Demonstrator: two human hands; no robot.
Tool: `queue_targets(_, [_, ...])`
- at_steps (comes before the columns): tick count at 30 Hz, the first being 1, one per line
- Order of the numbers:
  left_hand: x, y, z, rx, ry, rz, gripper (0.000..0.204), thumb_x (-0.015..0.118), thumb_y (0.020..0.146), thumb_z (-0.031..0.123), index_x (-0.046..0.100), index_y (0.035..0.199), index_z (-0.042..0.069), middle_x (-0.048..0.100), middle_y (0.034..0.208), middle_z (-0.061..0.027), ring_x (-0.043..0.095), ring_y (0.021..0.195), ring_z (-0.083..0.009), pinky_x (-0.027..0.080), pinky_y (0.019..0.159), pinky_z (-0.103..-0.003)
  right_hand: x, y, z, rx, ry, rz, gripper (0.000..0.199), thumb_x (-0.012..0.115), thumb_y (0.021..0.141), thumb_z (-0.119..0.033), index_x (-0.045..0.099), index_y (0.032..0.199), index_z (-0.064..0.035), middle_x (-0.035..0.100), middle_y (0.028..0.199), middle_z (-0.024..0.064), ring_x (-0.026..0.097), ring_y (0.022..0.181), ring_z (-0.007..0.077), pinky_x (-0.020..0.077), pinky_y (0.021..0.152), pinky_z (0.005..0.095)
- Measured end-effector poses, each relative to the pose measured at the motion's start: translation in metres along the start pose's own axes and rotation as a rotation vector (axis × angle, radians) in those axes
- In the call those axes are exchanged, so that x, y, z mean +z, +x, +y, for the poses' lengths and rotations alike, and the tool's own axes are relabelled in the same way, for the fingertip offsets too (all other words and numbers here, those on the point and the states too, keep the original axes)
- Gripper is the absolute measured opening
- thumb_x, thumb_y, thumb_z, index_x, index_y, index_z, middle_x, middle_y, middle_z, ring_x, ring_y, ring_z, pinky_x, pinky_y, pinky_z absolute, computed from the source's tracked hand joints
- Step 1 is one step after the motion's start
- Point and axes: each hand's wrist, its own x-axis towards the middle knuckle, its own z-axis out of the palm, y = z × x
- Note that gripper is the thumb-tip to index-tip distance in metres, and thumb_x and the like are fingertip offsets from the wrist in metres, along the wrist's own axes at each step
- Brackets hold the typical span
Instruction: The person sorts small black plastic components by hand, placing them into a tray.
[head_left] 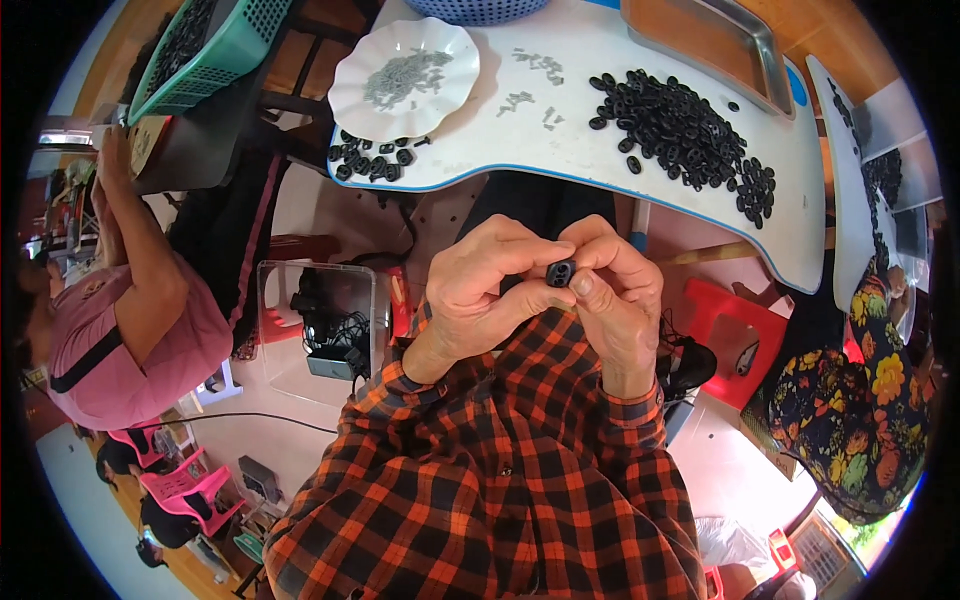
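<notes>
Just off the table's near edge, in front of my chest, I hold a small black plastic piece point(560, 271) with two round holes in its face. My left hand point(485, 285) pinches it from the left, thumb and forefinger closed on its side. The fingers of my right hand point(622, 288) close on it from the right, the thumb at its lower edge. Whether another small part sits between the fingertips is hidden. Across the table, a heap of black oval pieces point(675, 130) lies to the right. Several more black pieces point(370, 160) lie at the left edge.
A white scalloped plate point(345, 85) bears small pale grey parts point(405, 80), and loose ones point(538, 66) lie beside it on the white table point(520, 135). Behind stand a metal tray point(775, 60) and a blue basket point(480, 8). Co-workers sit left and right; a clear bin point(275, 345) is below.
</notes>
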Motion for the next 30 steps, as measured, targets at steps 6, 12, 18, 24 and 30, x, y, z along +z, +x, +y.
queue_targets(6, [-0.006, 0.000, 0.001, -0.019, -0.002, -0.035, 0.039, 0.080, 0.066, 0.011, 0.068, 0.102, 0.001, 0.063, 0.080, -0.0060, 0.057, 0.065, -0.0117, 0.044, 0.053, -0.021, 0.002, -0.002, 0.002, -0.014, -0.015, -0.016, 0.004, 0.060, 0.086, -0.001, 0.060, 0.088, 0.0025, 0.054, 0.100, 0.0085, 0.051, 0.084, 0.0107, 0.0425, 0.071, 0.0222])
queue_targets(12, [-0.011, -0.002, -0.001, -0.029, -0.028, -0.059, 0.039, 0.080, 0.066, 0.012, 0.068, 0.101, 0.001, 0.061, 0.076, -0.0050, 0.054, 0.063, -0.0116, 0.041, 0.051, -0.022, 0.011, -0.004, 0.000, 0.016, -0.018, 0.016, 0.003, 0.060, 0.086, 0.000, 0.060, 0.088, 0.0025, 0.053, 0.102, 0.0081, 0.052, 0.087, 0.0110, 0.0442, 0.076, 0.0233])
queue_targets(18, [-0.012, -0.001, -0.003, -0.075, -0.096, -0.075, 0.038, 0.080, 0.066, 0.013, 0.068, 0.100, 0.000, 0.059, 0.074, -0.0035, 0.052, 0.063, -0.0105, 0.038, 0.052, -0.022, 0.011, -0.006, -0.001, 0.008, -0.051, 0.005, 0.002, 0.059, 0.086, 0.001, 0.060, 0.088, 0.0020, 0.053, 0.101, 0.0074, 0.053, 0.089, 0.0115, 0.0446, 0.080, 0.0248])
queue_targets(24, [-0.009, 0.001, -0.004, -0.138, -0.173, -0.079, 0.038, 0.080, 0.067, 0.012, 0.068, 0.100, -0.001, 0.058, 0.076, -0.0039, 0.050, 0.063, -0.0087, 0.038, 0.052, -0.021, 0.012, -0.004, -0.002, 0.020, -0.033, 0.032, 0.001, 0.059, 0.086, 0.002, 0.060, 0.087, 0.0019, 0.053, 0.101, 0.0076, 0.053, 0.089, 0.0117, 0.0449, 0.080, 0.0252])
queue_targets(30, [-0.007, -0.004, -0.009, -0.183, -0.259, -0.070, 0.033, 0.077, 0.073, 0.010, 0.066, 0.102, -0.002, 0.056, 0.077, -0.0034, 0.050, 0.064, -0.0086, 0.039, 0.053, -0.021, 0.009, -0.002, 0.005, -0.010, -0.049, 0.010, 0.002, 0.058, 0.086, 0.003, 0.060, 0.086, 0.0030, 0.054, 0.099, 0.0073, 0.055, 0.086, 0.0120, 0.0462, 0.077, 0.0247])
